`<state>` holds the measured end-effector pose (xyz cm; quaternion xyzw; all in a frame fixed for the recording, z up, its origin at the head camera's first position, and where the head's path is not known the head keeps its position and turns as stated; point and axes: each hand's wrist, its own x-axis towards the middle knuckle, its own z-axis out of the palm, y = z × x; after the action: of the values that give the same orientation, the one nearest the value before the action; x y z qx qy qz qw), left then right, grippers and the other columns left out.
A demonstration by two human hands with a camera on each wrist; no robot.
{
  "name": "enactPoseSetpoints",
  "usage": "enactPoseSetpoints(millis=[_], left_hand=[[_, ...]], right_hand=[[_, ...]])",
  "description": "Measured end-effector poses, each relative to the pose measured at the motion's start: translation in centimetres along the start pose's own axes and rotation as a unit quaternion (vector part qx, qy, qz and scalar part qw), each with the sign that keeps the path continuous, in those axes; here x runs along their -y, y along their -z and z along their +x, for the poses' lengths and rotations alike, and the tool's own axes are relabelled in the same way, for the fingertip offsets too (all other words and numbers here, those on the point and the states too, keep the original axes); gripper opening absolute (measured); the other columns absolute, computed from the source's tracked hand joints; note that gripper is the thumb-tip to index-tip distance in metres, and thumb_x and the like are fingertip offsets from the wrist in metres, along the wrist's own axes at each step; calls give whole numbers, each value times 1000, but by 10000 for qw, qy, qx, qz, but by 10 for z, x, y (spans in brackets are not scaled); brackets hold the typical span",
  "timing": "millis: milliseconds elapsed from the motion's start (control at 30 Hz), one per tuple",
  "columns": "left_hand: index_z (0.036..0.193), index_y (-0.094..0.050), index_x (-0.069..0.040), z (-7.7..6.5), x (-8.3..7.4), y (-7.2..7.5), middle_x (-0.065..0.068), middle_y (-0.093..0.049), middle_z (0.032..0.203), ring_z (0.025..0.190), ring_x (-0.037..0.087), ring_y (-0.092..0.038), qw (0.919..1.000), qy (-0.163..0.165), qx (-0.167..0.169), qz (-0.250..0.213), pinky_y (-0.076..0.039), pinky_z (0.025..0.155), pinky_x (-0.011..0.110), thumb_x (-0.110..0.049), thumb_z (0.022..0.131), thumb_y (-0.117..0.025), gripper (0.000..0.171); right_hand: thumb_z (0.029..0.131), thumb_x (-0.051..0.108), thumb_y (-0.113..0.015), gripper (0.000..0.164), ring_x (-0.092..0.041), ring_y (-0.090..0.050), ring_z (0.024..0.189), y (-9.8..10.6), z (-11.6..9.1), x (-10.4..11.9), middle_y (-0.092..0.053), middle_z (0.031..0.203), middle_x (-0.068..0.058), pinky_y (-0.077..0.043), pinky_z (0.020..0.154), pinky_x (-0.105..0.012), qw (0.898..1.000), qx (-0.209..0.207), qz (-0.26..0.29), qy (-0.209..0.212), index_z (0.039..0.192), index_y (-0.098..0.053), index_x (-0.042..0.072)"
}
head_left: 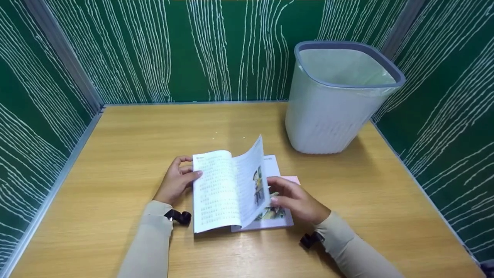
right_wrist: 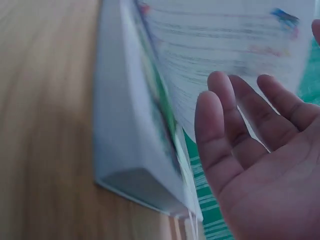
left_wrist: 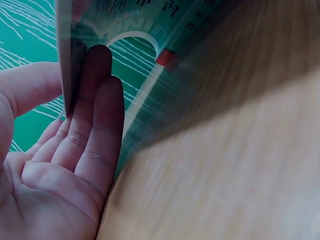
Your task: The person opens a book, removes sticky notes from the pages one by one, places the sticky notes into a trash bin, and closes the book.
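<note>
An open book (head_left: 214,193) with printed text lies in the middle of the table, its left half tilted up off the wood. My left hand (head_left: 178,180) grips that left edge, thumb on the page and fingers behind; the left wrist view shows the green cover (left_wrist: 145,20) over the fingers. One leaf (head_left: 251,185) with a colour picture stands raised from the book's middle. Beside its free edge is my right hand (head_left: 295,199), its fingers (right_wrist: 210,125) loosely extended near the leaf. Beneath the leaf, a page with a green picture (head_left: 274,213) shows on the right half.
A pale waste bin (head_left: 328,116) with a grey rim and a liner stands at the back right. Something pink (head_left: 292,179) sticks out beside the book. Green panels with white streaks (head_left: 231,50) enclose the wooden table (head_left: 135,135). Tiny white specks lie behind the book.
</note>
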<state>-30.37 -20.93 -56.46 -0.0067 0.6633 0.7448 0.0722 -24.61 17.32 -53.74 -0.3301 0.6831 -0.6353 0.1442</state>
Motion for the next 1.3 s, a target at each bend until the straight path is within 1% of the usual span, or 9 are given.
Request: enactPoseSetpoints(millis=[267,500,633,767,833,933,1033,1167,1300], left_hand=[[139,-40,-16,-2,0,2,17,-74,114,96,30,-75,10000,-19,-2,78,-62,80,38,-3,93,-74,59],[120,-58,-1,1,1,-1,10,-73,99,89,20,-71,9996,-163,70,-212,-61,77,32,4,92,-71,31],[108,-67,0,2,0,-2,4,-73,95,87,14,-70,9995,-155,-131,-255,-60,76,28,-1,99,-61,11],[109,-65,2,2,-2,-2,8,-73,94,83,17,-71,9947,22,-90,-1023,-59,71,30,-13,106,-50,22],[112,-63,3,2,-2,-2,9,-73,96,83,19,-71,9939,76,-21,-1097,-59,71,31,-17,106,-53,24],[118,-60,1,0,-1,-2,9,-70,98,85,20,-71,9977,83,64,-666,-61,74,32,-13,99,-66,24],[123,-53,-2,0,1,-3,9,-70,101,89,22,-71,9996,77,97,-262,-62,78,34,-2,91,-75,40],[128,-44,-6,1,3,-3,13,-73,108,91,24,-73,9997,76,8,-212,-62,78,36,6,89,-73,50],[132,-43,-8,0,3,1,16,-73,112,92,25,-74,9999,60,-17,-104,-61,77,35,5,90,-72,52]], right_hand=[[97,9,-70,56,-31,-56,134,-18,21,10,-55,151,-9,-53,102,-52,9847,629,-1565,431,149,-52,13],[95,27,-74,59,-19,-45,147,-31,41,19,-49,158,1,-38,120,-45,9452,947,-2943,1046,149,-52,19],[97,40,-70,57,-16,-41,148,-41,48,18,-46,160,4,-35,121,-44,9301,1174,-3334,999,148,-53,23],[97,46,-67,53,-16,-42,146,-48,51,13,-46,160,4,-38,119,-44,9213,1269,-3516,1067,144,-56,23],[97,47,-67,52,-17,-42,145,-50,50,10,-46,160,4,-39,118,-44,9182,1244,-3596,1104,143,-56,24],[97,46,-68,52,-17,-41,146,-50,47,6,-44,161,5,-38,119,-45,9223,1188,-3523,1057,143,-56,25],[95,38,-72,52,-19,-42,147,-45,44,0,-46,160,2,-36,121,-46,9374,1047,-3178,971,143,-58,23],[88,25,-81,53,-22,-45,146,-28,44,-9,-53,154,-4,-33,123,-45,9595,680,-2642,706,137,-63,15],[83,20,-87,56,-22,-40,150,-11,44,-19,-56,152,-2,-25,127,-46,9761,410,-2132,63,134,-67,15]])
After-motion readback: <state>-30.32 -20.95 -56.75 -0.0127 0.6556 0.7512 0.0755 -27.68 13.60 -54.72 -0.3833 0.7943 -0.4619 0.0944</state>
